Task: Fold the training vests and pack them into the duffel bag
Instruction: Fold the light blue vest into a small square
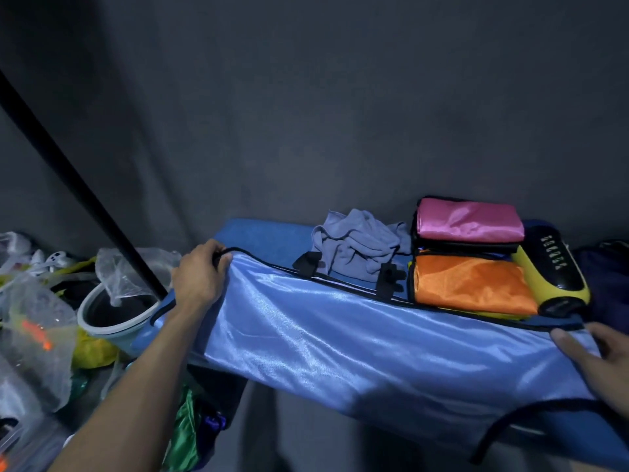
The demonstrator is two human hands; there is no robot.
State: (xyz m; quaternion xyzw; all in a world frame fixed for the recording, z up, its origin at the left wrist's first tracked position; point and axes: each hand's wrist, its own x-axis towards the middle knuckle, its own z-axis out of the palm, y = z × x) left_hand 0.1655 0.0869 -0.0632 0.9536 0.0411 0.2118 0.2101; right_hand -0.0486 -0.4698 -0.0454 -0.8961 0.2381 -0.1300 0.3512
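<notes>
blue vest (340,338): glossy, satin-like light blue cloth with black piping along its edges, stretched wide between both hands and draped over the front edge of the table; soft ripples and bright highlights run across it.
left hand (199,277): fingers curled over the vest's upper left corner, closed round the black piping where it loops up.
right hand (599,362): at the right frame edge, thumb lying on top of the vest's right corner; the fingers below are partly cut off, so it reads as a pinch on the cloth, though the full grip is hard to see.
black cord (531,417): a dark curved trim or strap hanging from the lower right of the vest.
table (265,233): flat surface covered in matte blue fabric, set against a dull grey backdrop.
orange vest (473,284): folded into a neat rectangle of fine mesh-like cloth, lying on the table's right part.
pink vest (469,219): folded rectangle, slightly shiny, on top of a dark folded layer behind the orange one.
grey cloth (357,243): soft, crumpled heap at the back of the table, with two black strap ends before it.
yellow and black object (554,274): rounded, hard-looking, just right of the folded vests; what it is cannot be told.
pale round tub (115,315): left of the table, among crinkled clear plastic bags (34,335).
black pole (75,189): slanting across the left.
</notes>
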